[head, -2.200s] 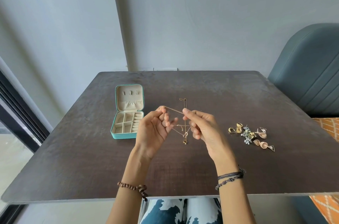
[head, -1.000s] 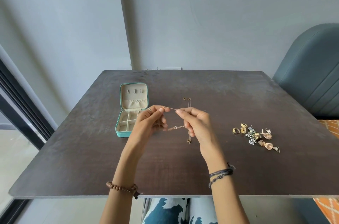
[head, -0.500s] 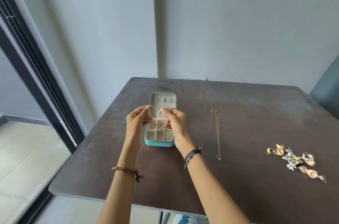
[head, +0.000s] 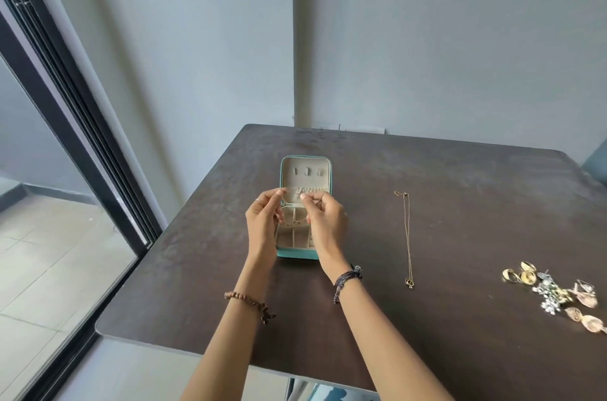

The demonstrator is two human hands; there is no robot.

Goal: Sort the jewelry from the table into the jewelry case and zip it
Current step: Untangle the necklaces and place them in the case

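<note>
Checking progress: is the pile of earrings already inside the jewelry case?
No, the earrings lie on the table, far right of the open jewelry case.

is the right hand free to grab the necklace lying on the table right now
Probably not yet: the right hand is pinching a thin chain with the left hand over the case. The necklace itself lies unobstructed.

Left hand (head: 262, 223) and right hand (head: 325, 223) pinch 1 thin chain (head: 295, 221) over open teal jewelry case (head: 297, 252); second necklace (head: 408, 236) lies on table (head: 460, 203).
</note>
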